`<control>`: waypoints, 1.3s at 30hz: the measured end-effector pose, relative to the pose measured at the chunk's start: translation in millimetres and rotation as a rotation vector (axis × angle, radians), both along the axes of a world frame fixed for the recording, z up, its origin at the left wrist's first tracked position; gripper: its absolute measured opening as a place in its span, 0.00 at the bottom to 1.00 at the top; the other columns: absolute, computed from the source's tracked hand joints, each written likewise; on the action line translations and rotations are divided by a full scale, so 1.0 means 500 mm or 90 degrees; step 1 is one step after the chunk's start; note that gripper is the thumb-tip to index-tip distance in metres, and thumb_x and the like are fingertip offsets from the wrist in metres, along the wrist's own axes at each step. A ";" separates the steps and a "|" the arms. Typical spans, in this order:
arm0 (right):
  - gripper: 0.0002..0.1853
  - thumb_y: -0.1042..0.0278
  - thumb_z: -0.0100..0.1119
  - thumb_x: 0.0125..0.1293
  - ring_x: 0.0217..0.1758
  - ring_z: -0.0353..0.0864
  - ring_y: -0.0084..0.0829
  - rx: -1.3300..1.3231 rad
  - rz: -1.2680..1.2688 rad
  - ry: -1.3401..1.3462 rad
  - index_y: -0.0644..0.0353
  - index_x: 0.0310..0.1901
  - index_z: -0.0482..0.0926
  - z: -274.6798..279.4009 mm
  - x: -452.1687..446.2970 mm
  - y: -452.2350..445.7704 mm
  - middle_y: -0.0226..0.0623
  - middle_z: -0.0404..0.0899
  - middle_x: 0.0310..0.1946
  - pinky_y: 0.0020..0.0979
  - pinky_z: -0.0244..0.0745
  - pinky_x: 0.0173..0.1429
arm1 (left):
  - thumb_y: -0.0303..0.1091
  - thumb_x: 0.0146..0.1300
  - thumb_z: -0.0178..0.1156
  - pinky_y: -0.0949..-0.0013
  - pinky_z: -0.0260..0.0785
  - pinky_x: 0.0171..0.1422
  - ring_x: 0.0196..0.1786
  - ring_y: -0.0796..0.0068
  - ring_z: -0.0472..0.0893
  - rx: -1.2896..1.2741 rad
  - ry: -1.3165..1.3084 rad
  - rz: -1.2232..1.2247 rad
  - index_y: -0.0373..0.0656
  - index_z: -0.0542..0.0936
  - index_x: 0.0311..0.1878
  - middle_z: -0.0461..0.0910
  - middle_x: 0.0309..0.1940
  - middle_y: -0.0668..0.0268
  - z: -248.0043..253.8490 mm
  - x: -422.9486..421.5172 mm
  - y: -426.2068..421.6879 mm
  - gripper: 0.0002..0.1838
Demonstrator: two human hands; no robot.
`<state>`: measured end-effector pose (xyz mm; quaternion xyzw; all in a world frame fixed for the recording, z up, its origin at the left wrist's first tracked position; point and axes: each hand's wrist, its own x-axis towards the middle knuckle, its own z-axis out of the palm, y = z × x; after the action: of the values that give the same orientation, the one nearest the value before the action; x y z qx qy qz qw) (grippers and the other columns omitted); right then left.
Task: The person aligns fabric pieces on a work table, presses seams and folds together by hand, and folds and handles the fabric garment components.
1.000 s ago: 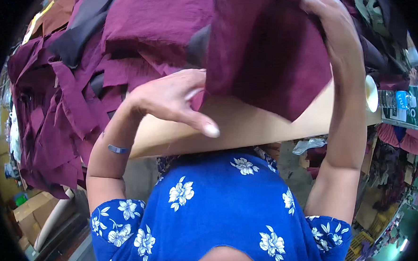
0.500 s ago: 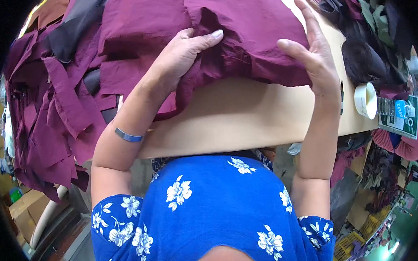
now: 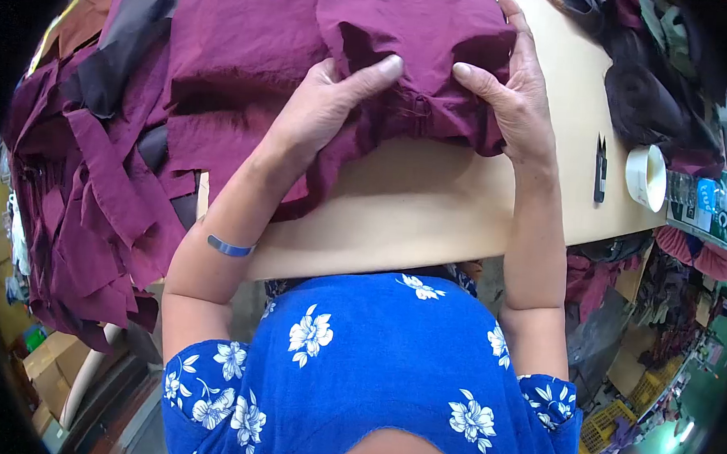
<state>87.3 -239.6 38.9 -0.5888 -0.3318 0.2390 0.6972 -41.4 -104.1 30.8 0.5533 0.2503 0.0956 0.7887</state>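
A maroon cloth piece [image 3: 415,32] lies bunched at its near edge on the pale table [image 3: 413,221]. My left hand [image 3: 325,102] grips the left part of that edge, its thumb on top and its fingers hidden under the fabric. At the right part, my right hand [image 3: 518,99] pinches the cloth between the thumb and fingers, which are partly behind a fold. More maroon fabric [image 3: 233,56] is stacked directly to the left.
Maroon strips [image 3: 111,173] and dark cloth [image 3: 126,50] hang over the table's left side. To the right are black snips [image 3: 600,169], a white bowl [image 3: 645,178], a plastic bottle [image 3: 702,195] and a dark fabric roll [image 3: 645,102].
The raised maroon cloth has come down onto the table. My left hand has taken hold of its edge, and my right hand has moved left and closed on it.
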 end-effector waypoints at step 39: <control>0.27 0.76 0.53 0.55 0.51 0.75 0.47 -0.425 -0.054 -0.989 0.61 0.59 0.67 0.057 0.088 0.074 0.50 0.77 0.46 0.39 0.69 0.55 | 0.28 0.51 0.66 0.68 0.64 0.62 0.54 0.71 0.73 0.170 -0.033 -0.165 0.31 0.67 0.56 0.74 0.51 0.58 -0.049 -0.047 -0.060 0.29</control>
<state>131.2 -202.8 67.2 -0.7726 -0.6066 -0.1745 0.0690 -65.2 -134.0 6.3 0.6777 0.1416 0.0401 0.7205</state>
